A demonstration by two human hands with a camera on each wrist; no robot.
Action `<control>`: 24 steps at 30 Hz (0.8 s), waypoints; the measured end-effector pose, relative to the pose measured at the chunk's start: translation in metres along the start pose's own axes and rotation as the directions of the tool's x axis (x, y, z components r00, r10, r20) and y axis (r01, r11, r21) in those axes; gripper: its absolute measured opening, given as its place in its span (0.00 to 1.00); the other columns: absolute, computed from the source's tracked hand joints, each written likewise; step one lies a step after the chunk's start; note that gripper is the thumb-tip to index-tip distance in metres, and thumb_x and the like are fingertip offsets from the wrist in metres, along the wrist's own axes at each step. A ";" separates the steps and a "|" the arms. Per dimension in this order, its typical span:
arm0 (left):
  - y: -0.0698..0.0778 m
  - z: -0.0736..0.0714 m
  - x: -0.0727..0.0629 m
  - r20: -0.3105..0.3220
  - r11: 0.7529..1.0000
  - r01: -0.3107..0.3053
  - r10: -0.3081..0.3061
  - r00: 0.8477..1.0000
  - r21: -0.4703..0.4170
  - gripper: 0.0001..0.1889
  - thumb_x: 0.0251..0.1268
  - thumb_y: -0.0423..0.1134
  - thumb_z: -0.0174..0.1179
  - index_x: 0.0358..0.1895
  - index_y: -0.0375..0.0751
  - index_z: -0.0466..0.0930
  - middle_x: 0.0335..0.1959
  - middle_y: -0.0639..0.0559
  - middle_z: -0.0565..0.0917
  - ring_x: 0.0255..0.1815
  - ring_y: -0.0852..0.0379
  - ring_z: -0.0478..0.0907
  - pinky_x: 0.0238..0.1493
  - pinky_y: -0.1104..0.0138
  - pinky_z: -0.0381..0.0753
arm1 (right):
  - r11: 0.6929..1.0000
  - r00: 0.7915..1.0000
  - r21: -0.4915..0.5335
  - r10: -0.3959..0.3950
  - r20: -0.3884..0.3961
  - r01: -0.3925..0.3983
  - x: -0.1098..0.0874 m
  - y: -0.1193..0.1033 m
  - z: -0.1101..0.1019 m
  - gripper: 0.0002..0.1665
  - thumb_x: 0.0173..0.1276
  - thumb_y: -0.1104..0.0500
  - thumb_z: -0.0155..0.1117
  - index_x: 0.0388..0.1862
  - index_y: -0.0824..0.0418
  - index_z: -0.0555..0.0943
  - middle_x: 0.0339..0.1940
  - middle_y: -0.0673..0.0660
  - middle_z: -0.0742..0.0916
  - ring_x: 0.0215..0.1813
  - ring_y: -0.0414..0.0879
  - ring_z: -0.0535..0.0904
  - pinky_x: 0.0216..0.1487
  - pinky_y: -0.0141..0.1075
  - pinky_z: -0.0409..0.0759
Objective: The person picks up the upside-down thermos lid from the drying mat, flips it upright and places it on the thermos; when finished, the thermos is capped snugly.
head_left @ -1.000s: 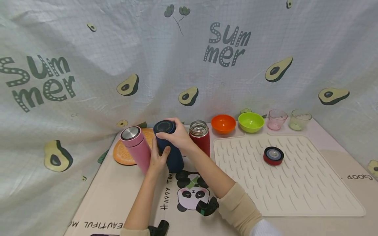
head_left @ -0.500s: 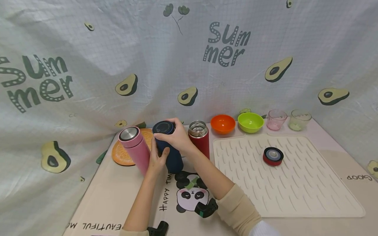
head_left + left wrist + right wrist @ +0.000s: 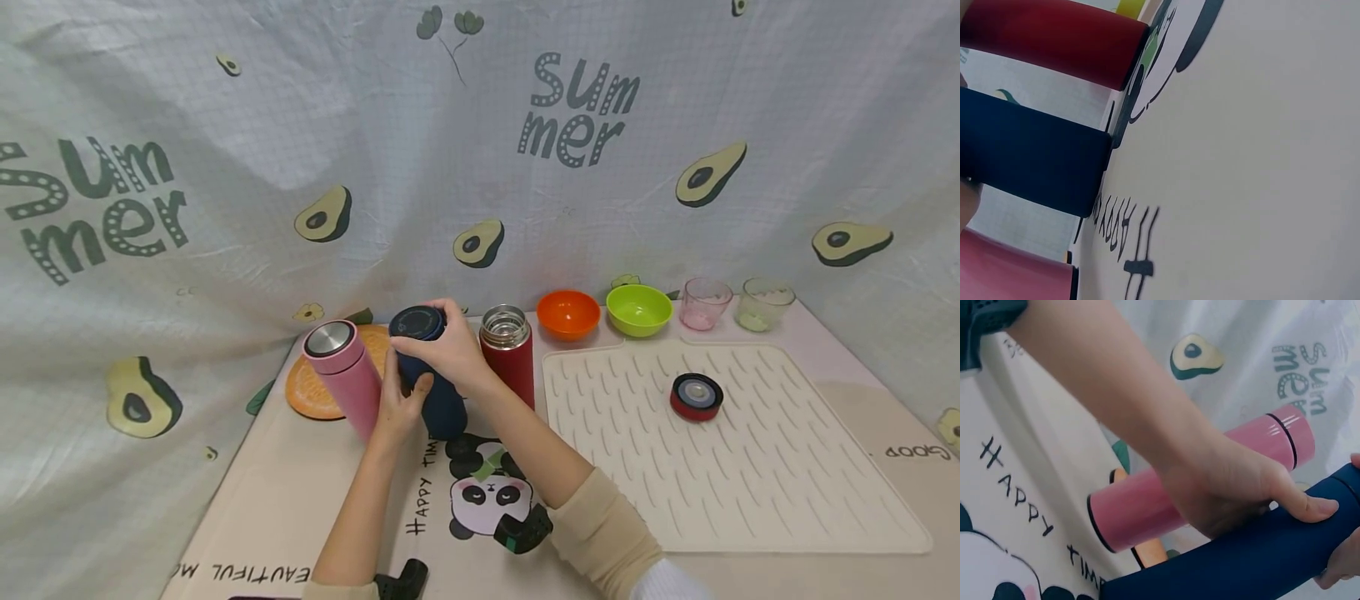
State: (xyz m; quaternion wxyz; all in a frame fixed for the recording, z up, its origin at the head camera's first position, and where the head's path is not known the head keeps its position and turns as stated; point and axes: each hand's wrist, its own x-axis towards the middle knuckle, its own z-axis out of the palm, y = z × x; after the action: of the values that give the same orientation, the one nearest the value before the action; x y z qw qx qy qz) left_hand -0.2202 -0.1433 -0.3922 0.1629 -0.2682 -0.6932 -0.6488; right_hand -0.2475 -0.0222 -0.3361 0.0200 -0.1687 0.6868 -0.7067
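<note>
A dark blue thermos flask (image 3: 444, 412) stands on the table, its dark lid (image 3: 416, 322) in place. My left hand (image 3: 402, 398) grips the flask's body from the left, thumb across the near side. With my right hand (image 3: 454, 350) I hold the lid from the right; its thumb lies along the near rim and its fingers go round the back. In the right wrist view, my left hand (image 3: 1235, 487) wraps the blue body below the lid seam. A pink flask (image 3: 347, 375), lid on, stands just left of my left hand. Behind my right forearm stands a lidless red flask (image 3: 510, 358).
A red-and-black lid (image 3: 696, 397) lies on the cream drying mat (image 3: 750, 467) at right. Along the back are an orange bowl (image 3: 567, 315), a green bowl (image 3: 638, 311), a pink glass (image 3: 705, 304) and a greenish glass (image 3: 764, 305). An orange-slice mat (image 3: 313, 398) lies behind the pink flask.
Both hands keep the same hold on the blue flask and its lid. The whole view shifts only slightly; nothing on the table has moved.
</note>
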 end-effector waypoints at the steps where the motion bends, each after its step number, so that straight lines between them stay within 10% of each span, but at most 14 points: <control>1: 0.000 0.000 0.000 -0.003 1.000 0.004 -0.004 1.000 -0.002 0.37 0.64 0.46 0.53 0.68 0.32 0.44 0.64 0.40 0.59 0.63 0.57 0.59 0.64 0.66 0.58 | 1.000 1.000 0.003 0.008 0.011 -0.008 -0.001 0.000 0.000 0.35 0.56 0.56 0.67 0.60 0.59 0.63 0.53 0.57 0.75 0.51 0.49 0.75 0.51 0.41 0.75; 24: -0.024 -0.005 -0.002 -0.007 1.000 -0.002 0.002 1.000 0.023 0.36 0.66 0.46 0.51 0.71 0.40 0.43 0.67 0.41 0.59 0.66 0.53 0.58 0.64 0.65 0.58 | 0.998 0.999 -0.060 -0.020 -0.042 0.017 -0.007 0.001 0.004 0.37 0.60 0.51 0.65 0.65 0.55 0.62 0.60 0.56 0.72 0.58 0.50 0.71 0.57 0.48 0.70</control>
State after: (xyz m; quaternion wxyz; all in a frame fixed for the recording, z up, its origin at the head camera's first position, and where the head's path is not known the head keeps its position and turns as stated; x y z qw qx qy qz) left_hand -0.2331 -0.1485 -0.4120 0.1689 -0.2647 -0.7000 -0.6414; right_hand -0.2402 -0.0243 -0.3390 -0.0062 -0.1607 0.7064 -0.6893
